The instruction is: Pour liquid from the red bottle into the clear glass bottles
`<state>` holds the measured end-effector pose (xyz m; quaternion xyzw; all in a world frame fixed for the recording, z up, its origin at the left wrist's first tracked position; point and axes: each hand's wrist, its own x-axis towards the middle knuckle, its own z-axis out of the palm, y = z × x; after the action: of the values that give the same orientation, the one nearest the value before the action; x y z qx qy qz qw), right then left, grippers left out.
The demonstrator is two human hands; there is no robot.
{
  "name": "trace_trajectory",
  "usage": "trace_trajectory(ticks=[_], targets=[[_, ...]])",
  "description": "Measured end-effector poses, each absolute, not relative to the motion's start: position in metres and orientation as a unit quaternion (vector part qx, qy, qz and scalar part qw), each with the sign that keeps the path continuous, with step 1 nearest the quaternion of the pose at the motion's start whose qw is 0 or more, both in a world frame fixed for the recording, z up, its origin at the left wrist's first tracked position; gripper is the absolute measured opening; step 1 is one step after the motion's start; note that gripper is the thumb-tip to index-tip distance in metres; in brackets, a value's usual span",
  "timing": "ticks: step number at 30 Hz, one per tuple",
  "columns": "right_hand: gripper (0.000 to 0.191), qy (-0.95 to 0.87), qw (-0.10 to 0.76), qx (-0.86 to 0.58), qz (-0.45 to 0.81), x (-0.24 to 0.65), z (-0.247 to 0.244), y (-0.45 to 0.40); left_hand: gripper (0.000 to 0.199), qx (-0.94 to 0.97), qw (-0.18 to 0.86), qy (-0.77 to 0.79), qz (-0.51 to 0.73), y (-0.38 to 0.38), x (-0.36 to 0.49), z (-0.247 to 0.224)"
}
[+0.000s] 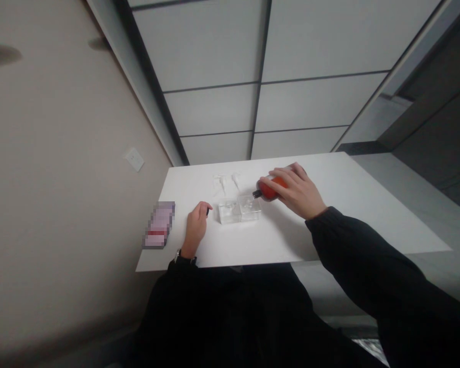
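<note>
My right hand (298, 193) is wrapped round a bottle (267, 191) with red and orange on it. The bottle is tipped on its side, its dark neck pointing left over the right part of a clear box (239, 217). Whether any liquid leaves the neck cannot be made out. The box stands on the table and looks split into two compartments. To its left, my left hand (196, 224) is closed, with a small black cap-like piece (207, 210) between its fingertips. Behind the box lie two small white pieces with thin stems (223, 183), too blurred to name.
A white table (352, 214) carries everything, its left side along a beige wall. At its left edge lies a blurred-out pinkish item (161, 225). White panelled doors (218, 110) rise behind the table. A socket (134, 159) is set in the wall.
</note>
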<state>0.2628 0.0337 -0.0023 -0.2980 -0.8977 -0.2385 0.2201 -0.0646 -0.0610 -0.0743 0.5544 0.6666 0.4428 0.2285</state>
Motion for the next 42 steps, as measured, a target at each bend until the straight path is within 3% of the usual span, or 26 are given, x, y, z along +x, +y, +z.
trace_trajectory(ticks=[12,21,42], targets=[[0.055,-0.899,0.224,-0.284,-0.246,0.2632,0.0018,0.0337,0.039,0.555,0.230,0.668,0.439,-0.0617,-0.0629,-0.0713],[0.073,-0.906,0.212,-0.292,-0.221,0.2643,0.0030,0.0335,0.038,0.555,0.231,0.666,0.442,-0.0619,-0.0626,-0.0711],[0.059,-0.904,0.200,-0.282,-0.252,0.2635,0.0067,0.0360,0.038,0.554,0.238,0.665,0.441,-0.0622,-0.0622,-0.0715]])
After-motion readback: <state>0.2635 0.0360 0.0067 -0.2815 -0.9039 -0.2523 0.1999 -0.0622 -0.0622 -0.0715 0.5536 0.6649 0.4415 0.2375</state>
